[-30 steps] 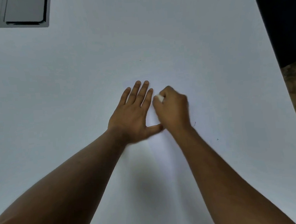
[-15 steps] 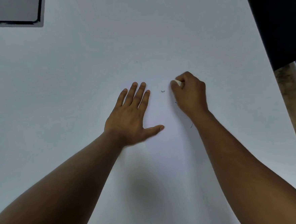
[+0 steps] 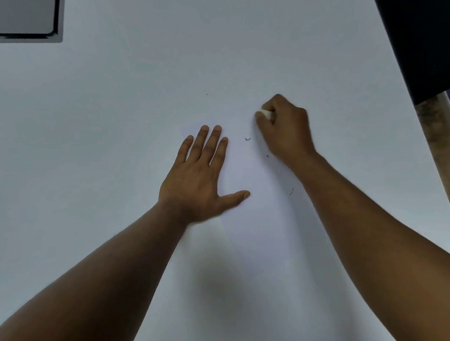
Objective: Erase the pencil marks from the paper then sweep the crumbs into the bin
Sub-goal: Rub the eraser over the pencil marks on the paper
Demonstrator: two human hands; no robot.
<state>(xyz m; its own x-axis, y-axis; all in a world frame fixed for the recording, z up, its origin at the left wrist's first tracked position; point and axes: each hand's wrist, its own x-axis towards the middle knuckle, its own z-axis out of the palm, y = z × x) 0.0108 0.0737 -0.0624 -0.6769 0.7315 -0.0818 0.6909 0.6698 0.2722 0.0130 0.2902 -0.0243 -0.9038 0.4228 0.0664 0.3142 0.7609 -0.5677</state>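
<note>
On a white table [image 3: 86, 180], the faint paper [image 3: 251, 221] is pressed flat by the spread left hand [image 3: 196, 177], while a white eraser [image 3: 265, 113] is pinched in the right hand [image 3: 285, 129] to its right. Few marks appear left; dark crumbs [image 3: 247, 139] lie unswept, and no bin is seen.

No legible text, label, brand, number or sign appears anywhere in the view. The paper [image 3: 248, 222] carries only a few short dark specks [image 3: 247, 139], too small to read as characters. The grey panel [image 3: 19, 19] at the upper left bears no readable marking.
</note>
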